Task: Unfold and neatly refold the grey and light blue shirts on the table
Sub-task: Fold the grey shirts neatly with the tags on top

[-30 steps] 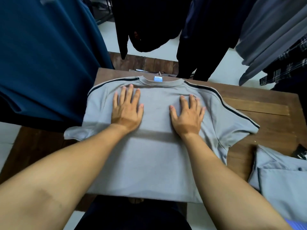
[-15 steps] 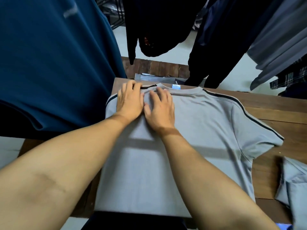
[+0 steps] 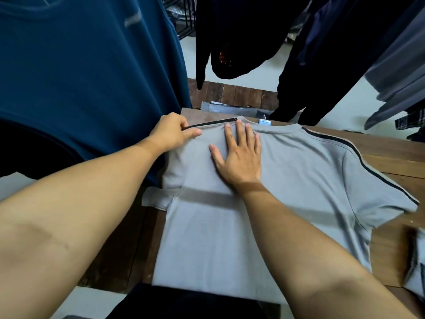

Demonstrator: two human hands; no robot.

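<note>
The left hand (image 3: 171,132) pinches the grey shirt (image 3: 207,238) at its near-left shoulder. Just right of it, the right hand (image 3: 239,157) presses flat. The shirt lies on the table (image 3: 391,157), collar far, so the fold likely swings rightward.

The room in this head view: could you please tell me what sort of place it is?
Probably a clothing shop or storeroom: hanging garments crowd round a wooden table where a grey shirt lies spread.
</note>
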